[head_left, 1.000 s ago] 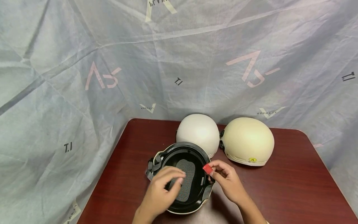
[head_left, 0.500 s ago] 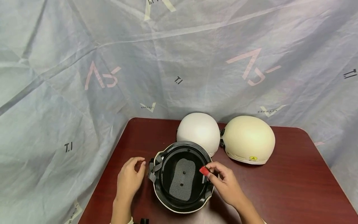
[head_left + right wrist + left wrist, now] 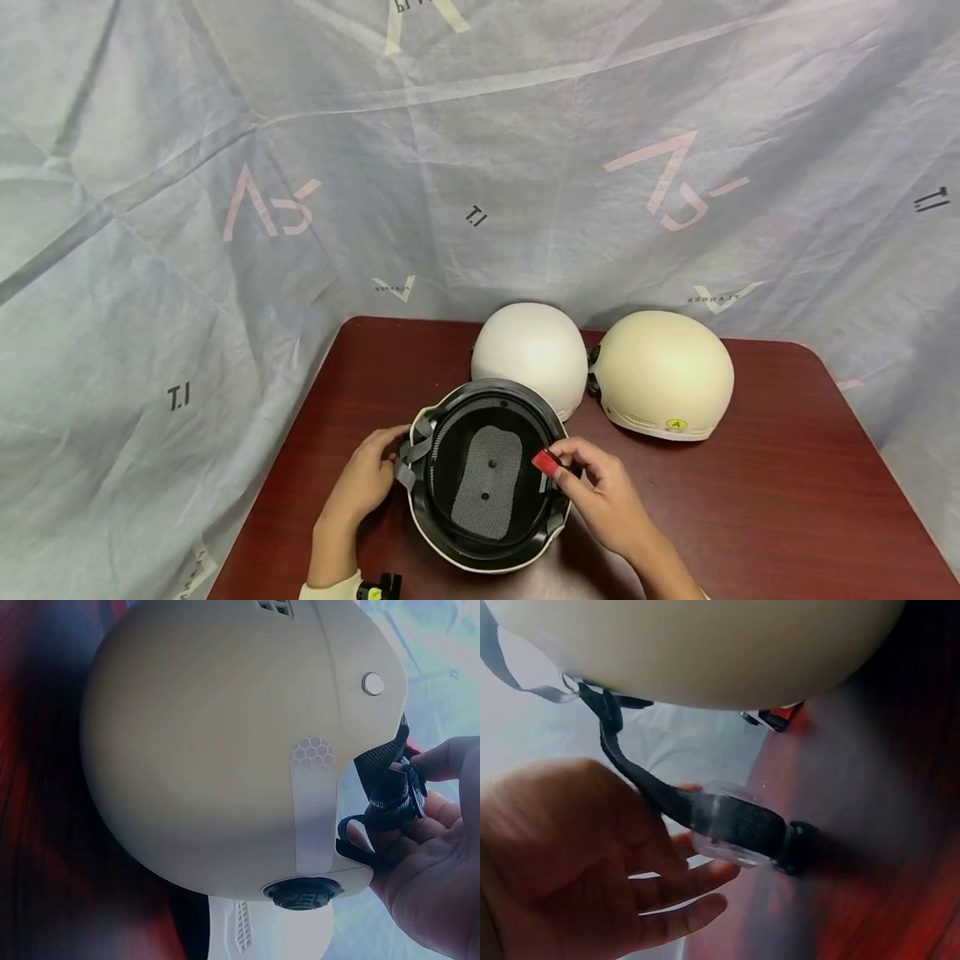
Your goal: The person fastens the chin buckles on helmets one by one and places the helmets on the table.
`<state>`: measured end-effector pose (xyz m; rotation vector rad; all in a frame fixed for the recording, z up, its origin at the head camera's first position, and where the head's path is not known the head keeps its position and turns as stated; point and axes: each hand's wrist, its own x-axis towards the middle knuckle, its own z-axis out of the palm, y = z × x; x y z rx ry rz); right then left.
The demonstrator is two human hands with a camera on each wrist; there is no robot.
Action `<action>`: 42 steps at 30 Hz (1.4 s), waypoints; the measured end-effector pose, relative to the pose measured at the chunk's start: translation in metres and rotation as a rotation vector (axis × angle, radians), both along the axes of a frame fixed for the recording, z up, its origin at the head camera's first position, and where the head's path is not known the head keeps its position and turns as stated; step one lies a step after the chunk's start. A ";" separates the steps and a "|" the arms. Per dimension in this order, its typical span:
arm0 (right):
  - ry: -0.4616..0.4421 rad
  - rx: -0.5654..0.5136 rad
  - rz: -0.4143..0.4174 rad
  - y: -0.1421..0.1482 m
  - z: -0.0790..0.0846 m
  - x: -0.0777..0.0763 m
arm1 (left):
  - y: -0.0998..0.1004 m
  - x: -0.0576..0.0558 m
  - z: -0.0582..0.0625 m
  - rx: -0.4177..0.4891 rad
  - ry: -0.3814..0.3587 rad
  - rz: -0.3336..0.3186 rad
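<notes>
A cream helmet (image 3: 486,483) lies upside down on the table, its black mesh lining facing up. My right hand (image 3: 607,496) pinches the red buckle end (image 3: 545,462) of the chin strap above the helmet's right rim. In the right wrist view, its black strap (image 3: 390,806) bunches between thumb and fingers. At the helmet's left side is my left hand (image 3: 365,477). The left wrist view shows its fingers (image 3: 682,919) extended behind the hanging strap (image 3: 630,765), which carries a clear sleeve (image 3: 724,836) and a black clip (image 3: 799,844). The left thumb is hidden there.
Behind the upturned helmet stands a white helmet (image 3: 531,354), and a second cream helmet (image 3: 666,375) with a yellow sticker sits right of it. The dark red table (image 3: 787,500) meets a grey printed sheet (image 3: 525,167) at the back.
My left hand has moved from over the helmet's inside out to its left, then in to the strap there. My right hand keeps the red buckle end, shifted slightly left.
</notes>
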<state>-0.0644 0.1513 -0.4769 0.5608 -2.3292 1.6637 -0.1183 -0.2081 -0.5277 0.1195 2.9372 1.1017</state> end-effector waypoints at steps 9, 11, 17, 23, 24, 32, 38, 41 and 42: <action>0.057 0.016 -0.026 -0.002 0.000 -0.001 | -0.007 0.008 0.010 0.041 -0.065 -0.138; 0.060 0.025 -0.032 -0.002 0.001 -0.001 | -0.011 0.010 0.011 0.044 -0.072 -0.136; 0.011 0.083 -0.033 -0.002 0.002 0.000 | -0.026 0.014 0.014 0.009 -0.018 -0.013; -0.030 0.189 -0.054 -0.005 0.004 0.000 | -0.045 0.023 0.016 -0.071 0.039 0.190; -0.028 0.207 -0.060 -0.005 0.003 0.000 | -0.048 0.025 0.016 -0.075 0.027 0.227; -0.012 0.310 -0.124 -0.010 0.004 0.001 | -0.060 0.038 0.023 -0.236 -0.172 0.490; -0.035 0.344 -0.118 -0.013 0.006 0.001 | -0.056 0.039 0.032 -0.272 -0.324 0.524; 0.018 0.350 -0.117 -0.013 0.004 0.001 | -0.057 0.039 0.034 -0.224 -0.360 0.493; 0.034 0.350 -0.118 -0.013 0.003 0.000 | -0.057 0.040 0.035 -0.199 -0.359 0.485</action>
